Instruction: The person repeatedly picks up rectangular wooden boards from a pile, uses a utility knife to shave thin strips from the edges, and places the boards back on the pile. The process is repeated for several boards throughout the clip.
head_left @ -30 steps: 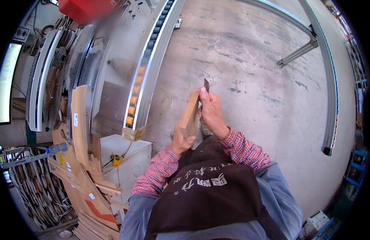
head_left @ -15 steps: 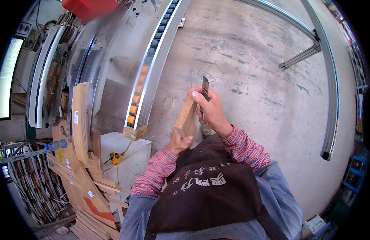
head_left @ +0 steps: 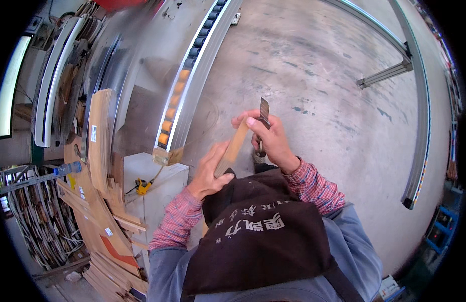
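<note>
My left hand [head_left: 208, 171] is closed around the near end of a small wooden board [head_left: 235, 145], which slants up and away in front of my apron. My right hand [head_left: 274, 138] grips a snap-off utility knife [head_left: 264, 111], its blade out and pointing up, away from the wood. The thumb and fingers of that same hand also steady the far end of the board. One edge of the board faces me; its broad side is mostly turned from view.
A roller rail [head_left: 185, 95] with orange and black rollers runs along the left. Beside it a white cabinet [head_left: 165, 181] carries a yellow tool [head_left: 143, 186]. Long wooden boards [head_left: 99, 146] are stacked further left. A metal frame [head_left: 416, 126] stands right, over the concrete floor [head_left: 318, 126].
My left hand has shifted left and slightly up along the board, its fingers now over the side. The board has turned a little. The knife has moved slightly right with my right hand.
</note>
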{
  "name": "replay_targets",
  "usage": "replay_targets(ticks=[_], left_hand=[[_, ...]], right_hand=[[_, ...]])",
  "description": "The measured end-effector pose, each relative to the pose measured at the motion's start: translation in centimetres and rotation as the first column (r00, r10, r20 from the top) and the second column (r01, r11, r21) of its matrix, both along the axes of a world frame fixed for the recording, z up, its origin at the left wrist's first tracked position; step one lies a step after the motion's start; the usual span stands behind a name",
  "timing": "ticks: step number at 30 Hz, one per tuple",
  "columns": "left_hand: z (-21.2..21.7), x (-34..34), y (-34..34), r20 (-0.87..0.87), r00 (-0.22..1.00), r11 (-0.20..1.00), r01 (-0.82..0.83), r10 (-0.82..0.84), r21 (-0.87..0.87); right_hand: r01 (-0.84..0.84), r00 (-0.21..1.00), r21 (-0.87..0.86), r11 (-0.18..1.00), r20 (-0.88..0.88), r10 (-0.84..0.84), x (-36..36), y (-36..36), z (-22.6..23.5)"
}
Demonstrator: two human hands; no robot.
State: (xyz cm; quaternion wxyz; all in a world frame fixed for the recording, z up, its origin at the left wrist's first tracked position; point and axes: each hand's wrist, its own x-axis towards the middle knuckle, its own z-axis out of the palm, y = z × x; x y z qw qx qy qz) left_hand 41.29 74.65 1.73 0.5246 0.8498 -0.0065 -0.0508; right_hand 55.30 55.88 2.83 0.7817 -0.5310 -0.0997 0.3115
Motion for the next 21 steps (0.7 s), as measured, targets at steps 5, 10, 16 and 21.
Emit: replay_targets(ticks=[5,10,16,21], left_hand=[[5.2,-4.0,3.0,-0.393,0.917,0.989,0.019,-0.076,-0.147],[7.1,-8.0,3.9,-0.7,0.711,0.781,-0.396,-0.073,-0.484],[5.4,-11.7,4.2,-0.741,0.671,0.627,-0.578,0.003,-0.521],[3.8,-15.0,5.6,-0.728,0.681,0.542,-0.642,0.079,-0.542]], right_hand=[[-0.016,0.976,0.023,1.0,-0.216,0.021,-2.6,0.8,-1.5],[-0.105,0.977,-0.059,0.993,-0.194,0.092,-5.8,0.7,-3.0],[-0.242,0.954,-0.024,0.97,-0.187,0.233,-5.9,0.7,-1.7],[-0.288,0.945,-0.082,0.954,-0.189,0.269,-8.2,2.5,-0.6]])
